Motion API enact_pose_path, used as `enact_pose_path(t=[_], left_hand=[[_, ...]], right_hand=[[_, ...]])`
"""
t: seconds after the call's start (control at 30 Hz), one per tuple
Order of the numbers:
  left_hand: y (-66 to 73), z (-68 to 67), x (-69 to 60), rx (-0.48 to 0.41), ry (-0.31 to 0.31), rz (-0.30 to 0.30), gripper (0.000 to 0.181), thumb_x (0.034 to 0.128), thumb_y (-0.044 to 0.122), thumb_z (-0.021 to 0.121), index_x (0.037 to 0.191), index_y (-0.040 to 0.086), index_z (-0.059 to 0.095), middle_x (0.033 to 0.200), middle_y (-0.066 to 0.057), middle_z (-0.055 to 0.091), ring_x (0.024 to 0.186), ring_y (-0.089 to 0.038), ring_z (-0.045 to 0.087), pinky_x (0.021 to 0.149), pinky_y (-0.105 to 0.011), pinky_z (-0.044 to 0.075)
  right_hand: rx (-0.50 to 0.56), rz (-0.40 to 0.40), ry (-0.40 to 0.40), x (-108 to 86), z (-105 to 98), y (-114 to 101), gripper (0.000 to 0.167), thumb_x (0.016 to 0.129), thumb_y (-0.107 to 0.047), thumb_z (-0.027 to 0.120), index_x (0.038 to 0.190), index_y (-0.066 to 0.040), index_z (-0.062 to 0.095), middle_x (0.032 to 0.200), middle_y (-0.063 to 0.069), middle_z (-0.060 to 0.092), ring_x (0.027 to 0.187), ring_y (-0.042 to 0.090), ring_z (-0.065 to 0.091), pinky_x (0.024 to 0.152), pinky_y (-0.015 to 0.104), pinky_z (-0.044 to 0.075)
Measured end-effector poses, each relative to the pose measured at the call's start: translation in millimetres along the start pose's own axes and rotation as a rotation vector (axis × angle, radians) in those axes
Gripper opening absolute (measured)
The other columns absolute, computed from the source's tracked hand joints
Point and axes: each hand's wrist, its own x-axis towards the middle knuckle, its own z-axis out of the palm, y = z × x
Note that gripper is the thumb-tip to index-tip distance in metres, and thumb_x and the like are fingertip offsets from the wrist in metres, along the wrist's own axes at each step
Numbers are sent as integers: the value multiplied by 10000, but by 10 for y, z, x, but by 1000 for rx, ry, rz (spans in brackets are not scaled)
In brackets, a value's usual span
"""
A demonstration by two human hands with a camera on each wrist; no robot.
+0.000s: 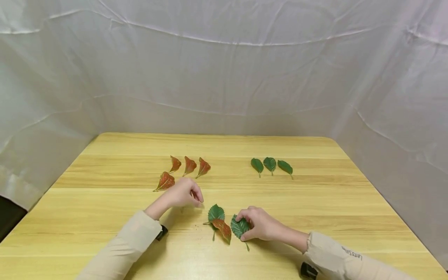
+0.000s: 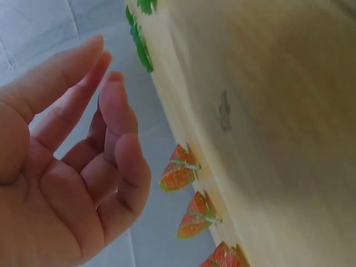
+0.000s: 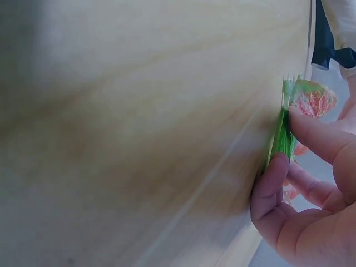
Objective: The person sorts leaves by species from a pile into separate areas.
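Observation:
My right hand [image 1: 260, 223] grips a green leaf [image 1: 238, 227] on the near part of the table, thumb on one edge and fingers on the other; in the right wrist view this leaf [image 3: 282, 133] appears edge-on. Just left of it, a red-orange leaf [image 1: 224, 230] lies across another green leaf [image 1: 216, 212], partly covering it. My left hand [image 1: 183, 193] hovers to the upper left of that pair, its fingers loosely bent. The left wrist view shows nothing between the thumb and fingers of this hand [image 2: 72, 150]. A red leaf [image 1: 164, 181] lies just beyond the left wrist.
Three red leaves [image 1: 189, 165] form a row at the back left of the wooden table [image 1: 315, 194]. At the back right, three green leaves [image 1: 270, 164] lie in a row. Pale cloth [image 1: 224, 77] hangs behind the table and along its sides.

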Motion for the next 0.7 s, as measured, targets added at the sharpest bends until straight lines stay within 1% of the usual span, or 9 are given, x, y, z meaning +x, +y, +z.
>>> enact_pose_path(t=[0.17,0.33,0.47,0.57,0.7], left_hand=[[30,54,6,-84,-74,27,47,693,-43,708,697,-7,678,657,1,635,563,-61,548,546,-212,472],[38,91,-2,-190,-141,17,58,683,-75,696,711,-27,677,667,-52,648,559,-79,566,558,-228,488],[37,131,-10,-271,-185,-19,80,673,-98,692,730,-46,671,690,-95,648,565,-86,567,560,-242,493],[49,159,-14,-289,-212,-50,91,673,-107,688,742,-51,668,695,-105,646,556,-79,556,541,-247,488],[87,182,-12,-269,-239,-91,86,682,-104,680,740,-43,667,659,-84,637,507,-68,513,478,-224,450]], right_hand=[[2,-4,-2,-3,-6,-2,394,666,-128,781,1002,-27,600,818,12,477,730,138,422,612,227,397],[0,-6,-3,0,-7,2,391,666,-132,782,998,-30,602,816,11,477,727,136,425,612,226,398],[-4,-9,-4,5,-10,4,389,665,-127,781,995,-27,601,811,11,476,717,130,426,606,222,399],[-8,-10,-6,8,-11,6,388,666,-124,781,994,-25,601,807,10,475,708,125,426,600,219,399],[0,-8,-13,11,-16,7,387,667,-126,780,994,-24,600,808,12,474,704,127,425,597,220,398]])
